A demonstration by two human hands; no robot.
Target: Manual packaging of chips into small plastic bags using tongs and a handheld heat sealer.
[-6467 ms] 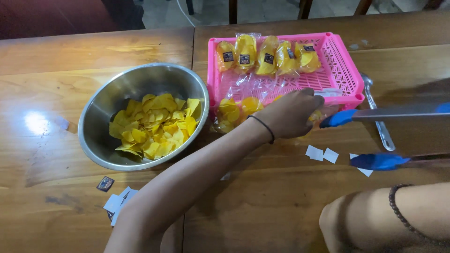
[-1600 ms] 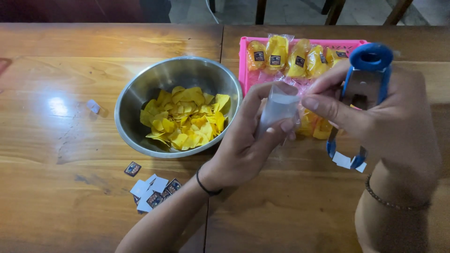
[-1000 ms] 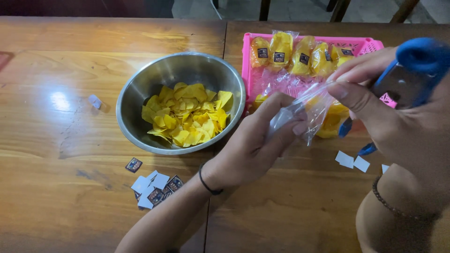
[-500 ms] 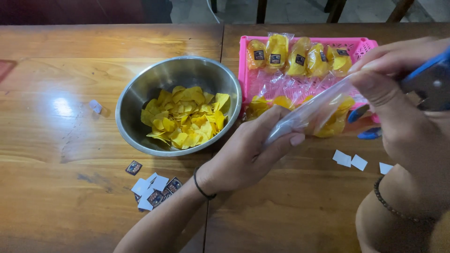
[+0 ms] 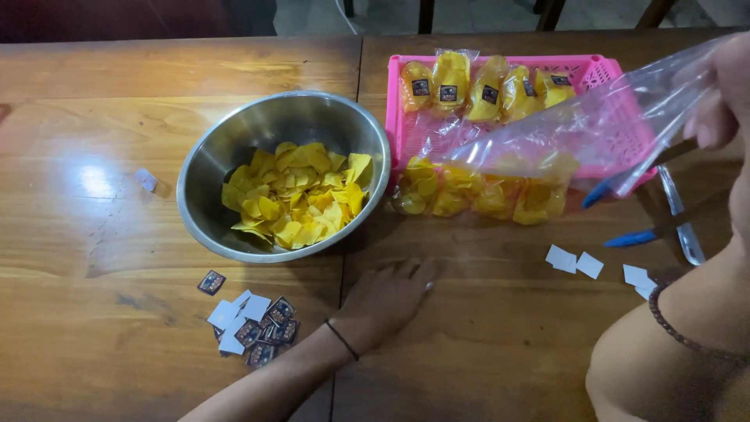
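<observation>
While the left hand (image 5: 388, 295) lies flat and loose on the surface (image 5: 484, 352), palm down, fingers spread toward the bowl (image 5: 283, 173) of yellow chips, forearm running in from the bottom edge, the right hand (image 5: 723, 98) is up at the far right edge pinching the top of a clear bag (image 5: 578, 141). That bag slants down left across the pink basket (image 5: 625, 117), its chip-filled bottom resting just in front of it. Blue-handled scissors (image 5: 633, 215) sit under the bag, and small labels (image 5: 254, 324) are piled near the left wrist
</observation>
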